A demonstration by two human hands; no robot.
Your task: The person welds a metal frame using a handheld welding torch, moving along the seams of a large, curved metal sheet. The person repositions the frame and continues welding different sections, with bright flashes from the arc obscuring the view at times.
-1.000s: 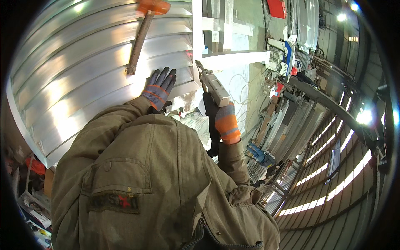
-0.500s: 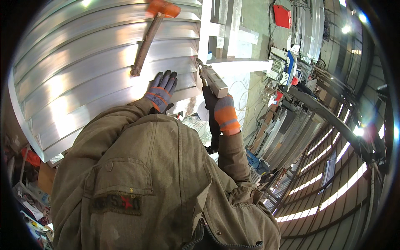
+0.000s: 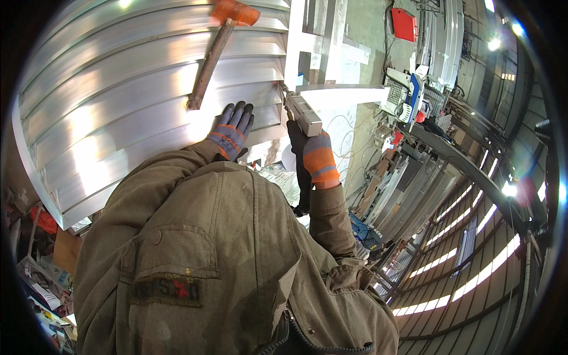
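Observation:
Under my left hand (image 3: 234,129) lies a silver metal louvred panel (image 3: 142,89). The hand is gloved in grey and orange, with its fingers stretched out flat on the slats. My right hand (image 3: 319,155), in a matching glove, is wrapped round a drill-like power tool (image 3: 305,115) with a pale boxy body and a dark lower part. Its narrow tip points away from me and meets the panel's right frame at a slat end; whether it touches I cannot tell. A mallet (image 3: 208,66) with an orange head and worn handle rests on the slats beyond my left hand.
To the right of the panel runs a bright metal bar (image 3: 346,95). A blue and white machine (image 3: 408,97) stands farther right, with a red box (image 3: 403,24) beyond it. Long metal profiles (image 3: 397,192) are stacked at the right. Clutter (image 3: 50,278) fills the lower left.
My left hand has shifted very slightly to the right on the slats. My right hand and the power tool stay nearly in place; the whole view has moved a little.

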